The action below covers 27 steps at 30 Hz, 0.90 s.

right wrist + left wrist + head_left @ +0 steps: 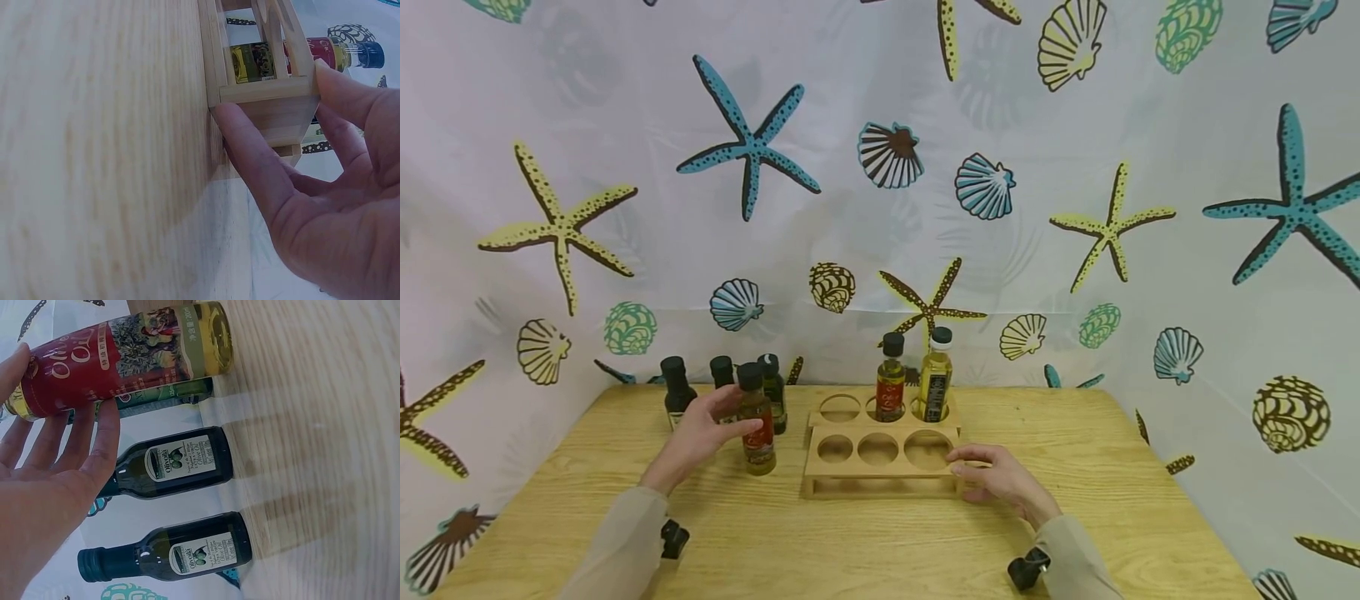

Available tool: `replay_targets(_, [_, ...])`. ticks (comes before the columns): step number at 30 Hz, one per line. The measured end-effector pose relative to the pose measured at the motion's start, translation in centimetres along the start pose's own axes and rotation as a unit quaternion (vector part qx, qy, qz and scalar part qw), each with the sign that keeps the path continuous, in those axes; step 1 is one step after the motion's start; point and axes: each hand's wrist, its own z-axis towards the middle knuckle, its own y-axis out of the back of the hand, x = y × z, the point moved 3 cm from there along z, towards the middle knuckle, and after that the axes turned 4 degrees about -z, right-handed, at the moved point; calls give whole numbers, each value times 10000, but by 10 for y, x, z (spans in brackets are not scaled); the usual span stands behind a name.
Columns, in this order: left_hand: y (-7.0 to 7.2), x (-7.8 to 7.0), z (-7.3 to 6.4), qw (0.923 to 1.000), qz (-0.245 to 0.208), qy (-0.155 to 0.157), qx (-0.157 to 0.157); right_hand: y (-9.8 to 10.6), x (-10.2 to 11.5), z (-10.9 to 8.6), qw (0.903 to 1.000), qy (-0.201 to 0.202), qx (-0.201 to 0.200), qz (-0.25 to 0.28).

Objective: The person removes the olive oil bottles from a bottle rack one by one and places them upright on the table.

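Observation:
My left hand [707,429] grips an olive oil bottle [758,433] with a red label and dark cap, thumb on one side and fingers on the other. The left wrist view shows its label and golden base; whether it touches the table I cannot tell. My right hand [1000,482] holds the right end of a two-tier wooden bottle rack [880,487], thumb at the upper step and a finger low on the end [269,94]. In the rack's back row stand a red-labelled oil bottle [891,387] and a yellow oil bottle with a black label [936,387].
Behind my left hand stand two dark Olivoilà olive oil bottles [178,464] [203,550] and a green-labelled bottle [775,396]. All rest on a light wooden table [865,550]. A white cloth with starfish and shells [850,250] hangs behind and at the sides.

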Motion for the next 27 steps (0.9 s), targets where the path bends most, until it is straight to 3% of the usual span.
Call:
replay_targets(4, [2,-3,-1,9998,-49,-54,-167,-1,0,0,10000,12,1,9])
replay_targets(8, [3,-6,0,9972,-112,-383,-627,-1,1,-1,10000,57,21,-6])
replay_targets(12, [5,-11,0,9887,-91,-785,-1270,-2,2,-1,10000,62,13,2])
replay_targets(17, [8,-19,-1,9775,35,-950,-1882,-1,0,0,10000,29,-28,20])
replay_targets(27, [8,-33,-5,9654,-215,-1021,-2388,0,-1,0,10000,74,9,40])
